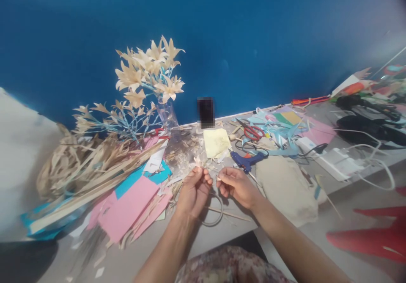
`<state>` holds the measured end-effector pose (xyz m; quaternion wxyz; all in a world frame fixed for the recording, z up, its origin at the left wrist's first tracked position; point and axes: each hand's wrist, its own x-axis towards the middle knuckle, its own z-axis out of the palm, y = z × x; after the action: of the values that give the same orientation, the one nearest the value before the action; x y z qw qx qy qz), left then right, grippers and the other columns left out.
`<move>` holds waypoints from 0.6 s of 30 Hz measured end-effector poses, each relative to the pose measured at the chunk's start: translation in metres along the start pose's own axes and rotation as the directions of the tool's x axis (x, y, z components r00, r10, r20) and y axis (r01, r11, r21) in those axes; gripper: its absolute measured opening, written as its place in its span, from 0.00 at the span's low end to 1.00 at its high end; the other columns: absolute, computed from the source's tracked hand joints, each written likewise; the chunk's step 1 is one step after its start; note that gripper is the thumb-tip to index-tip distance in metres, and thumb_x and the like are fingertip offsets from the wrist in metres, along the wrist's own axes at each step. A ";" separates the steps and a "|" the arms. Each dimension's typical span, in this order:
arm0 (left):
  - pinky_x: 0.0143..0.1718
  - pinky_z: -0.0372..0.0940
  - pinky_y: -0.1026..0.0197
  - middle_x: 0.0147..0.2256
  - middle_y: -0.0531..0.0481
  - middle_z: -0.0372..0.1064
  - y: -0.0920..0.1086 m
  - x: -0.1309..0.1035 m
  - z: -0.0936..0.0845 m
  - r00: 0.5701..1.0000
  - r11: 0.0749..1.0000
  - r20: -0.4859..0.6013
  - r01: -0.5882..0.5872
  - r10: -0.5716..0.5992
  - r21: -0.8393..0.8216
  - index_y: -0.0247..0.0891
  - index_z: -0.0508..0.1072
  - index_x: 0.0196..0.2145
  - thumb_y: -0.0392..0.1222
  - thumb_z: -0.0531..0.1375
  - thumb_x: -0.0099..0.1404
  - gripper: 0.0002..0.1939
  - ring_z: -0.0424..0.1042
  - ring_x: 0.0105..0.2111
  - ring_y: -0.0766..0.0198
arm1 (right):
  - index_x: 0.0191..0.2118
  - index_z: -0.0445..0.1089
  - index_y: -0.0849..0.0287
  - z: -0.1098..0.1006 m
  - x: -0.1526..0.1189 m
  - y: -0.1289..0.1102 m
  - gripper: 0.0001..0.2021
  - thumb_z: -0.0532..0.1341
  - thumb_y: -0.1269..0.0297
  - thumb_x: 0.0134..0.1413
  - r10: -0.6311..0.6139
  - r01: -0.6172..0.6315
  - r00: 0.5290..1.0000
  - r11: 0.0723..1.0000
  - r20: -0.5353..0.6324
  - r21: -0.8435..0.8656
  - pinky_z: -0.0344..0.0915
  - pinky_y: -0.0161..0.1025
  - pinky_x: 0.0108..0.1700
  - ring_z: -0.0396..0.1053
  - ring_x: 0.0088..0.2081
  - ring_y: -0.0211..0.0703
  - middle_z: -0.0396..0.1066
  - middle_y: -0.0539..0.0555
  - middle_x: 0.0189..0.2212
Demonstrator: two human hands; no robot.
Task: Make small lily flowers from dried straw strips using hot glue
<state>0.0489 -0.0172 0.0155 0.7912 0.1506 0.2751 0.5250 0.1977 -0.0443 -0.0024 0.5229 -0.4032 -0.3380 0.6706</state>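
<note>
While no writing is legible, both hands, left hand (194,188) and right hand (235,185), pinch a small pale flower (199,162).

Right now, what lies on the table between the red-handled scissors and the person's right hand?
In the head view, a blue glue gun lies between the red-handled scissors and the right hand, its nozzle pointing toward the hand, with black cable looping beside it.

no readable text, label, brand or number anywhere on the cluttered table (222,236)
</note>
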 end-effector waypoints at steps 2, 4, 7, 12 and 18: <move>0.28 0.68 0.67 0.28 0.49 0.70 0.001 -0.001 0.001 1.000 1.000 0.025 -0.001 0.001 -0.001 0.32 0.72 0.29 0.31 0.65 0.60 0.05 0.69 0.25 0.69 | 0.29 0.68 0.62 -0.001 -0.001 -0.002 0.15 0.71 0.56 0.47 -0.011 0.010 0.999 1.000 0.031 0.026 0.61 0.29 0.21 0.66 0.20 0.32 0.74 0.51 0.25; 0.29 0.68 0.66 0.28 0.49 0.70 0.001 -0.002 0.003 0.998 1.000 0.058 0.019 -0.020 0.016 0.32 0.72 0.28 0.32 0.66 0.59 0.06 0.68 0.25 0.69 | 0.28 0.68 0.61 0.000 -0.002 -0.003 0.15 0.72 0.58 0.46 -0.017 0.016 0.999 1.000 0.047 0.027 0.60 0.29 0.22 0.65 0.20 0.32 0.73 0.50 0.24; 0.29 0.67 0.66 0.28 0.49 0.69 0.002 -0.005 0.002 0.996 0.999 0.083 0.030 -0.032 0.023 0.32 0.71 0.28 0.33 0.66 0.60 0.07 0.67 0.25 0.69 | 0.28 0.67 0.60 0.001 -0.003 -0.005 0.14 0.72 0.60 0.44 -0.022 0.022 1.000 0.999 0.015 -0.047 0.59 0.31 0.22 0.63 0.18 0.32 0.70 0.47 0.18; 0.25 0.63 0.68 0.28 0.53 0.65 0.020 -0.008 -0.012 0.998 0.999 0.054 -0.028 0.026 0.034 0.34 0.69 0.28 0.34 0.66 0.60 0.08 0.62 0.23 0.72 | 0.30 0.70 0.59 -0.004 -0.009 -0.019 0.04 0.63 0.65 0.52 -0.160 0.054 0.979 0.798 -0.125 -0.600 0.60 0.34 0.27 0.66 0.22 0.38 0.70 0.47 0.19; 0.23 0.59 0.68 0.27 0.54 0.63 0.035 -0.011 -0.031 0.998 0.996 -0.040 -0.052 0.055 0.069 0.34 0.69 0.29 0.35 0.65 0.61 0.07 0.60 0.22 0.72 | 0.34 0.75 0.57 0.000 -0.005 -0.013 0.05 0.61 0.65 0.56 -0.191 0.045 0.981 0.187 0.009 -0.981 0.60 0.36 0.37 0.73 0.37 0.45 0.78 0.54 0.35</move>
<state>0.0011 -0.0149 0.0121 0.7654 0.1738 0.3052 0.5393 0.2041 -0.0465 0.0099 0.2178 -0.6534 -0.6849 0.2378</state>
